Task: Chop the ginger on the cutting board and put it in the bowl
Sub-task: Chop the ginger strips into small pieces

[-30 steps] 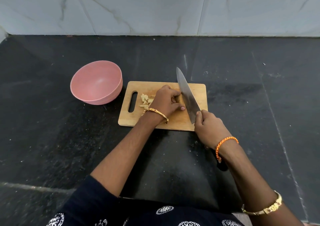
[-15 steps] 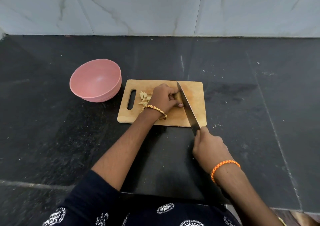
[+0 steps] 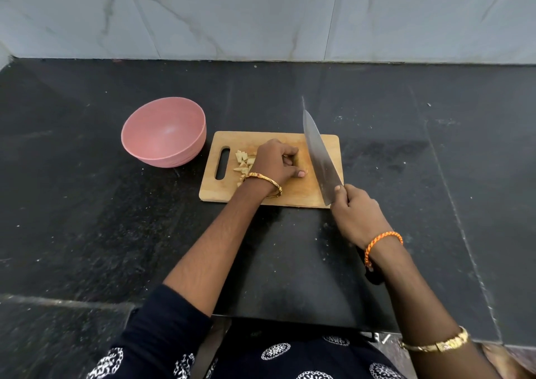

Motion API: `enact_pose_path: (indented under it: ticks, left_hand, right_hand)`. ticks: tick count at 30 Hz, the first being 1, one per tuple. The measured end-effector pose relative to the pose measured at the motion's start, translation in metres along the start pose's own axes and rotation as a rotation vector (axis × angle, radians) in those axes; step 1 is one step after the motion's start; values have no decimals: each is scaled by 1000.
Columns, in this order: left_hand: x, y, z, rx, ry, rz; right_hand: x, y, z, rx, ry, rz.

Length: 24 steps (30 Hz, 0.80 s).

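Observation:
A wooden cutting board (image 3: 293,193) lies on the black counter. Several chopped ginger pieces (image 3: 243,162) lie near the board's handle slot. My left hand (image 3: 277,164) rests curled on the board beside those pieces; its fingers hide whatever ginger is under them. My right hand (image 3: 355,213) grips the handle of a large knife (image 3: 319,155), whose blade is raised above the right part of the board, tip pointing away from me. An empty pink bowl (image 3: 164,132) stands to the left of the board.
The black stone counter (image 3: 87,219) spreads wide on both sides of the board. A grey marble wall (image 3: 261,16) runs along the back. The counter's front edge lies just ahead of my body.
The knife went down through the ginger next to my left fingers half a second ago. Now the blade is lifted again and sits a little to the right of my left hand.

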<state>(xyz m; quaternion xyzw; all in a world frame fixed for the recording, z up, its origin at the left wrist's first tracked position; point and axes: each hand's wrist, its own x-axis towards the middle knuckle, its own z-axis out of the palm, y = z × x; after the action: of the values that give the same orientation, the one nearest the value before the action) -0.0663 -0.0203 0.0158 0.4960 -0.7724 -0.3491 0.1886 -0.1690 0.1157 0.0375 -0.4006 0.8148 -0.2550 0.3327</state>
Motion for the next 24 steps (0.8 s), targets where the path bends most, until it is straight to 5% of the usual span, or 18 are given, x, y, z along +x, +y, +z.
enact_pose_path:
  ticks: [24]
  left_hand:
    - [-3, 5, 3, -3, 22, -19]
  right_hand:
    - [11, -34, 8, -423, -76, 15]
